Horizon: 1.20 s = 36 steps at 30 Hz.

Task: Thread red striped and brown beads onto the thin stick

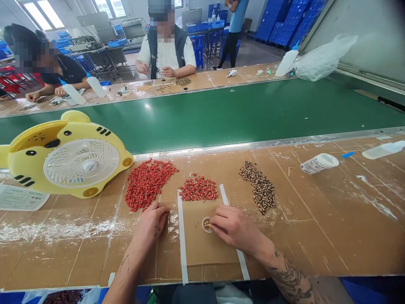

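My right hand [233,226] pinches a thin light stick [209,225], its tip at a small round white-rimmed dish [206,228] on a brown cardboard sheet [205,251]. My left hand [155,218] rests on the table with thumb and fingers together, just below a large heap of small red pieces [147,181]. Whether anything is between those fingers is hidden. A smaller group of red pieces [198,188] lies at the top of the sheet. To the right of it is a pile of small dark and gold pieces [262,190].
A yellow animal-faced fan [72,156] lies at the left. A white bottle [319,163], a blue cap [348,155] and a clear bottle [382,149] lie at the right. Beyond the green belt [237,114], people [167,46] sit at another cardboard-covered table.
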Motion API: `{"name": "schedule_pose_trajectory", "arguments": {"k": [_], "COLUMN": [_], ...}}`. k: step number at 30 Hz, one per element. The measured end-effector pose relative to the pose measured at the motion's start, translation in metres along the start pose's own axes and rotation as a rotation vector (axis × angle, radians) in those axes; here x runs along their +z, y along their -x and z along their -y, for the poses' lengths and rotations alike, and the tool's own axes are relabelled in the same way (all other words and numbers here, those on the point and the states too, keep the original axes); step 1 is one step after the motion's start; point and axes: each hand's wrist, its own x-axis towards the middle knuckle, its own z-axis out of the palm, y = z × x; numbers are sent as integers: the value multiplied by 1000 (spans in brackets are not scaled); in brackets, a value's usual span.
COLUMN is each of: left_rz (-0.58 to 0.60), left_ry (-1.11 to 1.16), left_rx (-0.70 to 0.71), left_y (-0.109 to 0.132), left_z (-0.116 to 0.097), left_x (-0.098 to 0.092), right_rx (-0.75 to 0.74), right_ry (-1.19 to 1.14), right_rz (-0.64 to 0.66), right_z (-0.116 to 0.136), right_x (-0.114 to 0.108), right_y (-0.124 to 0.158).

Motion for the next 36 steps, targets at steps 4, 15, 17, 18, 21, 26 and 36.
{"name": "schedule_pose_trajectory", "arguments": {"k": [4,15,17,18,21,26,36], "left_rz": [-100,-211,-205,-204,-171,-116,-113], "left_ry": [322,1572,1595,1601,1602,1587,1537], "left_rx": [-63,-358,-338,-338,-386,-421,-411], "left_y": [3,14,16,16,20,25,33], "left_z": [-1,-45,-49,-51,-51,-48,-57], "left_x": [1,46,47,47,48,51,63], "right_rx": [0,-24,-53,-71,-93,-98,-101], "right_ry": [-126,-142,-91,-81,-58,-30,-10], "right_rz": [10,-102,-90,-69,-65,-44,-23], "right_z": [-3,-3,-5,-5,-6,-7,-8], "right_x": [0,5,5,4,4,5,0], "right_y": [-3,-4,-4,-4,-5,-5,-5]}}
